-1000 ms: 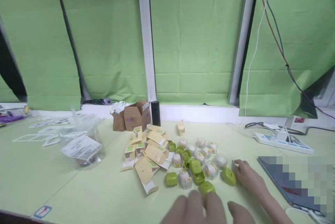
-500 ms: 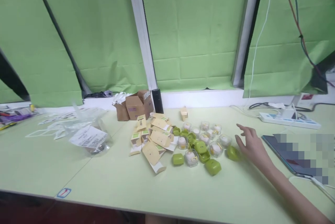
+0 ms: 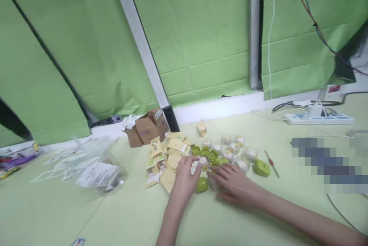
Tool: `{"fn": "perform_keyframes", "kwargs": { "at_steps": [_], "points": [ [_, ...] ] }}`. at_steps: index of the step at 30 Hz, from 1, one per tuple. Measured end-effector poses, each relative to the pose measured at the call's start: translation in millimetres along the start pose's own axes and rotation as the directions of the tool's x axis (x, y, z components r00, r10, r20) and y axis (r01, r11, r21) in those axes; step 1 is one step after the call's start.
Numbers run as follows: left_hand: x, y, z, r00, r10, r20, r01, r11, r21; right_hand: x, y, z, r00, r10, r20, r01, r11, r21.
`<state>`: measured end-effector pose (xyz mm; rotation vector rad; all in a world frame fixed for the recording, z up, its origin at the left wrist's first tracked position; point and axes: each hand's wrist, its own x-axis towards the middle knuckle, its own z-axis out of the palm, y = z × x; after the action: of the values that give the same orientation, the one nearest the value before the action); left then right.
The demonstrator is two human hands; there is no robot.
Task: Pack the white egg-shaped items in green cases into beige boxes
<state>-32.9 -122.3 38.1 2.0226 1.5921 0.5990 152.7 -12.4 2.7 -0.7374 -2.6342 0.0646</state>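
Observation:
My left hand (image 3: pixel 185 175) reaches in beside a clear case with a pale round item (image 3: pixel 204 163). Its thumb and fingers are apart, curved towards that case. To its right, my right hand (image 3: pixel 235 184) lies over the pile with fingers stretched out. Those fingers partly cover a clear case (image 3: pixel 213 183); firm contact is hard to make out. Between the hands sits a green rounded case (image 3: pixel 202 184). Several clear cases (image 3: pixel 242 163) and open green shells (image 3: pixel 212 156) lie just beyond. Another green case (image 3: pixel 261 168) rests right of the pile.
Flattened cream cartons (image 3: pixel 174 148) are heaped on the left. Behind them stand a brown cardboard box (image 3: pixel 149 127) and a black cylinder (image 3: pixel 171 118). A clear plastic bag (image 3: pixel 100 175) lies further left. On the right are a thin red-gripped tool (image 3: pixel 271 163) and a white power strip (image 3: pixel 319 118).
My left hand has come into view at the pile. My right hand has moved left from the rightmost green case onto the pile, uncovering the thin tool. The camera view has tilted.

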Motion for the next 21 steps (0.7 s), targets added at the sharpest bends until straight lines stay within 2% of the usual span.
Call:
{"fn": "perform_keyframes", "kwargs": {
  "at_steps": [2, 4, 7, 10, 12, 14, 16, 18, 21],
  "points": [
    [25.1, -4.9, -10.9, 0.999, 0.000, 0.049, -0.001, 1.000, 0.022, 8.6, 1.2, 10.6, 1.000, 0.027, -0.003, -0.027, 0.999, -0.030],
    [45.2, -13.0, -15.6, 0.996, -0.008, 0.088, 0.004, 0.999, 0.045, 9.6, 8.2, 11.4, 0.999, 0.050, -0.003, -0.050, 0.998, -0.038],
    [67.5, -29.2, -17.2, 0.991, -0.046, 0.126, 0.035, 0.995, 0.089, -1.3, 24.5, -4.2, 0.999, 0.038, 0.029, -0.038, 0.999, 0.017],
    [85.7, -40.9, -19.9, 0.984, -0.106, 0.142, 0.089, 0.988, 0.124, -14.7, 39.4, -26.9, 0.998, 0.020, 0.055, -0.028, 0.987, 0.156],
    [97.9, -41.6, -22.4, 0.991, -0.077, 0.109, 0.073, 0.997, 0.039, -18.6, 45.5, -38.8, 0.996, 0.088, 0.025, -0.092, 0.976, 0.197],
    [110.8, -36.9, -22.5, 1.000, -0.005, 0.025, 0.009, 0.988, -0.156, -17.0, 48.7, -45.6, 0.987, 0.161, 0.001, -0.159, 0.973, 0.167],
    [123.3, -29.9, -17.6, 0.999, 0.006, -0.036, -0.020, 0.904, -0.427, -11.3, 50.5, -47.7, 0.983, 0.181, 0.023, -0.183, 0.977, 0.106],
    [133.2, -24.2, -7.2, 0.999, -0.042, -0.012, 0.022, 0.722, -0.691, -3.9, 51.8, -46.8, 0.980, 0.188, 0.064, -0.193, 0.979, 0.071],
    [139.4, -22.1, 12.6, 0.999, -0.043, 0.032, 0.048, 0.468, -0.883, 5.3, 53.9, -43.0, 0.978, 0.182, 0.104, -0.189, 0.980, 0.063]
  ]
}}
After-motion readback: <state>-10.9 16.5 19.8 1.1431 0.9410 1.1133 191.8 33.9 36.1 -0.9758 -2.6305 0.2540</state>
